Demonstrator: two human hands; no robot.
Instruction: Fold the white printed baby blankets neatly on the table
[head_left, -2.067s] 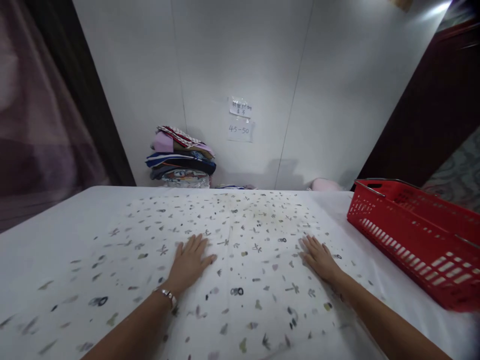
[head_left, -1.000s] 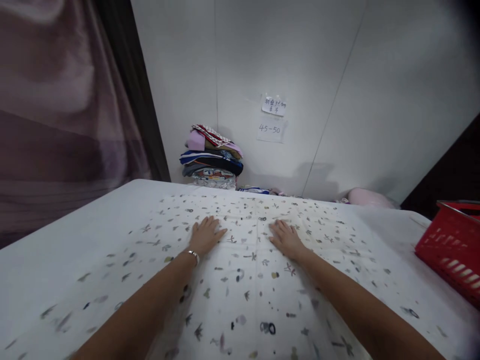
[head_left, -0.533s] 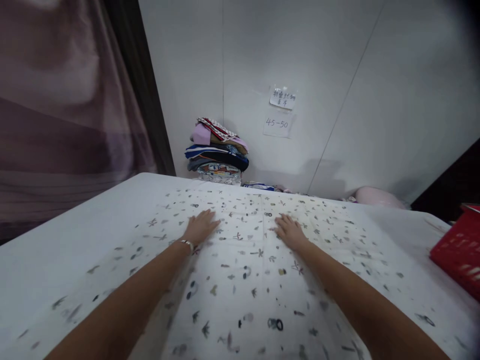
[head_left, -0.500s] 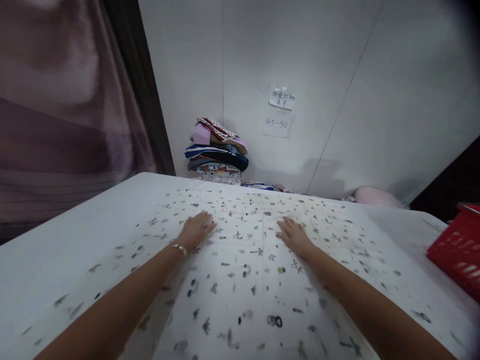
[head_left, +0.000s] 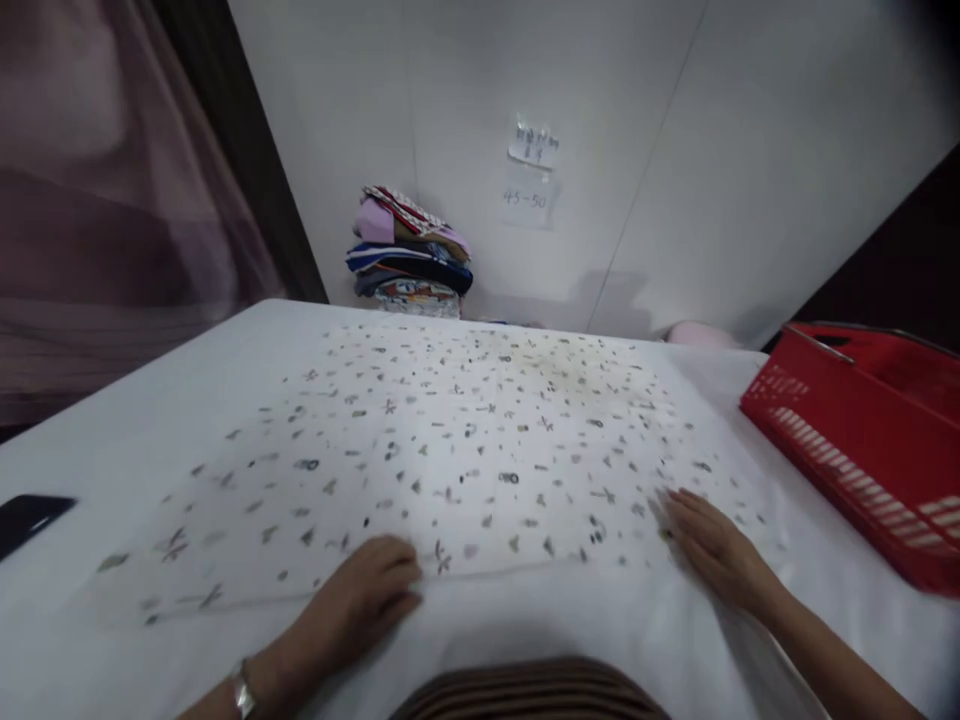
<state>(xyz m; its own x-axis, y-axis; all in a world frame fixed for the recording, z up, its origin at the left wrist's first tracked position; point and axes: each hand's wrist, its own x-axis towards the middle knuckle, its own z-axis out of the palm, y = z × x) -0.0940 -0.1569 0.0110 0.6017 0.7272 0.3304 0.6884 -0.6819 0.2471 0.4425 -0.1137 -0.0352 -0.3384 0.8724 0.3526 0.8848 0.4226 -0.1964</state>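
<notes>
A thin white cloth (head_left: 480,450) printed with small dark plants, rainbows and leaf shapes lies spread out over the white table. Near its front edge my left hand (head_left: 367,590) rests on the fabric, fingers loosely bent and thumb apart, with a silver bracelet at the wrist. Toward the right side of the cloth my right hand (head_left: 709,545) lies with stretched fingers on the surface. Neither hand appears to grip anything.
A red plastic basket (head_left: 847,430) stands on the right of the white table (head_left: 97,420). A dark phone-like object (head_left: 34,520) lies at the left. Folded textiles (head_left: 411,255) are stacked by the wall, under paper signs (head_left: 529,195). A purple curtain (head_left: 112,230) hangs at left.
Both hands have drawn back from the far part of the cloth toward its near side and spread wider apart. The camera view has shifted, bringing more basket and the dark flat object into sight.
</notes>
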